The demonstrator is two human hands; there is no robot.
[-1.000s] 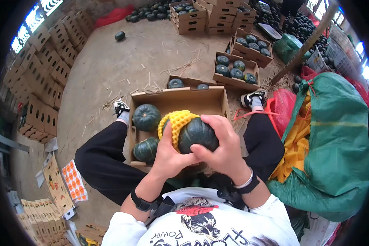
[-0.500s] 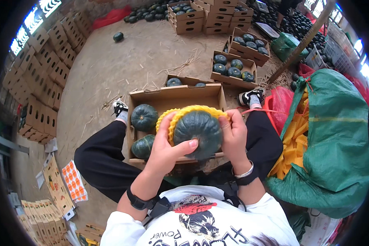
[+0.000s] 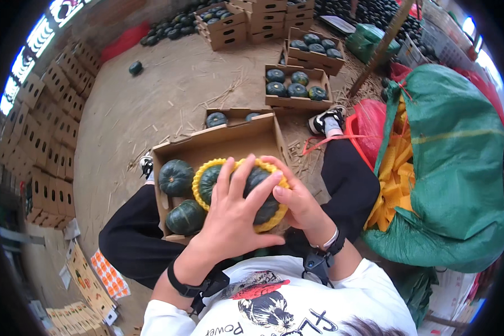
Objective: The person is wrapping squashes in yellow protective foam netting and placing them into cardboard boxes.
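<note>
Over the cardboard box (image 3: pixel 218 141) between my legs, a dark green pumpkin (image 3: pixel 261 187) with yellow foam netting (image 3: pixel 283 215) round it is between my hands. My left hand (image 3: pixel 229 207) lies across its near left side, fingers spread over it and thumb stretched out below. My right hand (image 3: pixel 299 201) grips its right side, thumb on top and fingers bent round the netting. Just left of it, partly behind my left hand, another green surface edged in yellow netting shows, apparently a second pumpkin. Two bare pumpkins, one farther (image 3: pixel 176 178) and one nearer (image 3: pixel 185 217), sit in the box's left side.
A green sack (image 3: pixel 459 168) spilling yellow foam nets (image 3: pixel 396 182) stands at my right, beside a red bag (image 3: pixel 369 123). Ahead are boxes of pumpkins (image 3: pixel 298 87) and a wooden pole (image 3: pixel 381 47). Stacked cartons (image 3: pixel 50 117) line the left; an orange sticker sheet (image 3: pixel 110 274) lies nearby.
The held pumpkin has come down slightly and toward the left. My left hand has shifted from its left side to spread over it; my right thumb has moved onto its top. The view has shifted.
</note>
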